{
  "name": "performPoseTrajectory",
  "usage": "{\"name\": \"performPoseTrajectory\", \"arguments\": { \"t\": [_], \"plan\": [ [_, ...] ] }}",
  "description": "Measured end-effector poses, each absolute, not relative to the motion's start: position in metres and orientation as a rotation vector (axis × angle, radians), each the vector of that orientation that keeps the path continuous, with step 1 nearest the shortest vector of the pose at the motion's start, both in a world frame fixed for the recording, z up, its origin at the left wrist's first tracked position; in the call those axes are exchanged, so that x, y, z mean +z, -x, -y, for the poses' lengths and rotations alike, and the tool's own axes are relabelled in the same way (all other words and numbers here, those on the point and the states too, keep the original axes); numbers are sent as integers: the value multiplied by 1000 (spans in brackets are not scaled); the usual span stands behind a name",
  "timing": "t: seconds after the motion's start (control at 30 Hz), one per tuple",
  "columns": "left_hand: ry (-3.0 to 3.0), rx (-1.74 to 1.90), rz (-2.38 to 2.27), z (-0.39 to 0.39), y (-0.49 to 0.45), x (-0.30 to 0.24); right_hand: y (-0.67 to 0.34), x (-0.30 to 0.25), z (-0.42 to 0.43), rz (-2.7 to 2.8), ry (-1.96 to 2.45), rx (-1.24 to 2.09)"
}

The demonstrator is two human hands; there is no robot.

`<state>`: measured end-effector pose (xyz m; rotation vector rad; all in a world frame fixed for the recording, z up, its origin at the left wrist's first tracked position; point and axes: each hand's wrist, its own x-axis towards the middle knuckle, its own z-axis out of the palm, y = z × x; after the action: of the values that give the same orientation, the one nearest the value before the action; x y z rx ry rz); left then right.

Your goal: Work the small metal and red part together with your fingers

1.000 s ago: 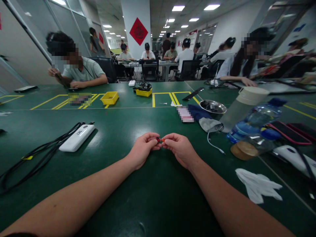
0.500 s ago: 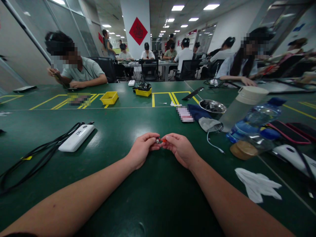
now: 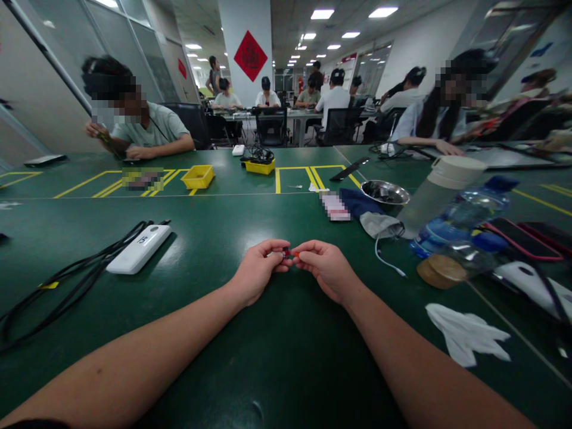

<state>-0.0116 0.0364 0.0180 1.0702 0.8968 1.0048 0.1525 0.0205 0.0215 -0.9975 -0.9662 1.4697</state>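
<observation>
2 bare hands come together above a dark green tabletop (image 3: 286,339). The left hand (image 3: 254,274) pinches a small dark-and-red piece (image 3: 286,252) between narrowed fingers; the right hand (image 3: 330,271) pinches a tiny orange-red piece (image 3: 297,254) the same way. The pieces sit close, facing each other; whether they touch is too small to tell.

Half a second ago the left piece showed a silvery face; now red and black show instead, while both wrists have hardly moved. That suggests the piece was turned within the grip, so the work seems to be fine adjustment by the fingers alone.

The tabletop runs open between the forearms and ahead of the hands. Well apart on the left lies a white rectangular device (image 3: 139,249) beside looped black cables (image 3: 84,280). The right side is tighter: a thin white cord (image 3: 388,262), a blue-capped clear bottle (image 3: 465,214), and, nearer the right forearm, a crumpled white glove (image 3: 467,328).
</observation>
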Motion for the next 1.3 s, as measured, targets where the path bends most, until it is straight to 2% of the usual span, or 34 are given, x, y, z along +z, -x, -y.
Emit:
{"name": "performPoseTrajectory", "arguments": {
  "t": [0.67,0.97,1.3],
  "plan": [
    [-1021,978,-885,-37,11,19,-152,18,-23,907,1001,1504],
    [-1200,968,-901,-35,12,18,-153,16,-23,980,1017,1473],
    [-1049,973,-894,-36,11,19,-153,20,-20,1027,976,1436]
  ]
}}
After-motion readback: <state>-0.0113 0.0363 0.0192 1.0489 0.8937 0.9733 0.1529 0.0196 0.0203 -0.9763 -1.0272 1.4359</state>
